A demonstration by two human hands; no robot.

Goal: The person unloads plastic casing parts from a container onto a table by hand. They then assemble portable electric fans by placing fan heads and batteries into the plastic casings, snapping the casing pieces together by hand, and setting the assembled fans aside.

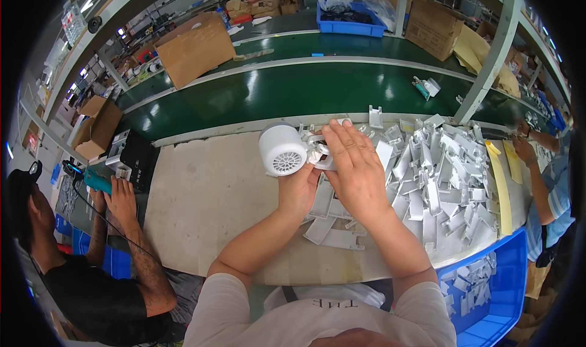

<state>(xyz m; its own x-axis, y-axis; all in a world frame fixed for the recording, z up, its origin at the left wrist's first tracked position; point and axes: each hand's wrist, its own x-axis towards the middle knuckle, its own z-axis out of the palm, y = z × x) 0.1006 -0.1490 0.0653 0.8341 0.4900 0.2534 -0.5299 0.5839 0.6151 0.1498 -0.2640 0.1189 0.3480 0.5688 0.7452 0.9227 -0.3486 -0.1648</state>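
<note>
White drum [282,144]: likely light, stiff, slippery; best cupped round its wall.
Left hand [295,192]: beneath, grip hidden.
Right hand [356,171]: fingers together alongside, clasp unclear.

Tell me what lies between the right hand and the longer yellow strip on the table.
The head view shows a jumbled heap of white pieces between the right hand and that yellow strip.

Across the back, a green belt [305,87].
Brown carton [198,49] at left; farther right, blue tray [349,28] with clear plastic [337,0].
</note>
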